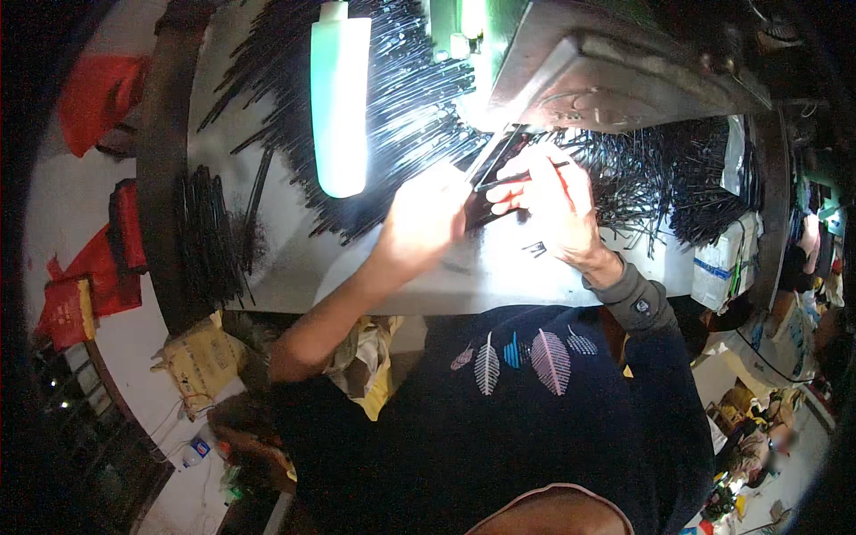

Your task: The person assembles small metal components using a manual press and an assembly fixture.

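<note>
My left hand (426, 214) is closed around a bundle of thin black sticks (492, 153), held up toward the base of a grey metal machine (615, 85). My right hand (551, 198) pinches a single black stick (526, 176) just right of that bundle. Both hands hover over a pale work table (499, 276), under strong light. The fingertips of my left hand are washed out by glare.
A bright white lamp (340, 98) hangs over the table's left half. Large heaps of black sticks (392, 98) cover the back of the table, more (687, 178) at the right. A bundle of sticks (209, 236) lies on a dark ledge at left. Red bags (98, 259) sit on the floor.
</note>
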The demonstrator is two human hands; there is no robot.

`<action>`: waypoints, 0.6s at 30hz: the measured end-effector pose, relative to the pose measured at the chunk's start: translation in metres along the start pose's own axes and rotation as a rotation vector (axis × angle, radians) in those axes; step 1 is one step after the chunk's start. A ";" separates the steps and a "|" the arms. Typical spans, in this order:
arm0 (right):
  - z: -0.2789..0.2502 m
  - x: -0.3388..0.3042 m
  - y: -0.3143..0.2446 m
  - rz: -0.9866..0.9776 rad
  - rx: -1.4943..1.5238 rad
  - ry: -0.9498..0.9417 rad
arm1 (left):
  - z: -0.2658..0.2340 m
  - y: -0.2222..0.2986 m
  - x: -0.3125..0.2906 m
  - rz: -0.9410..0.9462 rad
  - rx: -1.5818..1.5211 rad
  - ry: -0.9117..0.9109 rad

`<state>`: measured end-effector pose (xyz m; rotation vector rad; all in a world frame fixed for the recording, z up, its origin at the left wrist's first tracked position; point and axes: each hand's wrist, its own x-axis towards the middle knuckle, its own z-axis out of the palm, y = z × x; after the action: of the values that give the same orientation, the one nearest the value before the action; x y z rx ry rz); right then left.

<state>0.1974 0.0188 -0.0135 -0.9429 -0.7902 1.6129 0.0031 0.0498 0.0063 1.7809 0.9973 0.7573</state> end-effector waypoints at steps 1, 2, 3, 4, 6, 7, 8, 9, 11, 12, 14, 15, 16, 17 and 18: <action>0.000 0.001 0.001 -0.023 -0.026 -0.025 | -0.009 0.007 0.000 -0.264 -0.267 -0.093; 0.000 0.002 0.002 -0.044 -0.052 -0.050 | -0.018 0.010 0.000 -0.529 -0.534 -0.185; -0.004 0.001 0.006 -0.134 -0.059 -0.123 | -0.025 0.002 -0.001 -0.530 -0.433 -0.239; -0.003 0.003 0.006 -0.135 -0.060 -0.126 | -0.030 -0.002 0.001 -0.528 -0.433 -0.236; -0.003 0.008 0.007 -0.068 0.056 -0.147 | -0.035 -0.004 0.005 -0.599 -0.939 -0.360; -0.008 0.010 0.015 -0.192 0.001 -0.244 | -0.032 -0.004 0.005 -0.555 -0.914 -0.333; -0.014 0.012 0.021 -0.193 0.000 -0.246 | -0.032 0.000 0.006 -0.553 -0.914 -0.333; -0.017 0.015 0.026 -0.108 -0.050 -0.246 | -0.033 0.006 0.008 -0.538 -0.693 -0.305; -0.019 0.023 0.026 0.208 0.515 -0.206 | -0.031 0.010 0.008 -0.515 -0.472 -0.280; -0.018 0.022 0.028 0.204 0.514 -0.205 | -0.030 0.009 0.008 -0.301 -0.183 -0.244; -0.018 0.014 0.034 -0.462 -0.270 -0.423 | -0.027 0.006 0.004 -0.079 0.103 -0.208; -0.015 0.012 0.030 -0.462 -0.267 -0.433 | -0.028 0.001 -0.002 0.016 0.147 -0.139; -0.010 0.007 0.016 -0.290 -0.070 -0.244 | -0.029 -0.002 -0.005 0.113 0.189 -0.071; -0.007 0.003 0.003 -0.115 0.123 -0.054 | -0.030 -0.002 -0.004 -0.145 -0.161 0.042; -0.011 -0.001 -0.006 0.060 0.311 0.144 | -0.031 -0.001 0.000 -0.399 -0.514 0.149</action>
<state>0.2094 0.0194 -0.0134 -0.8521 -0.4004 1.6413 -0.0226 0.0631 0.0175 1.0571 1.0931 0.8080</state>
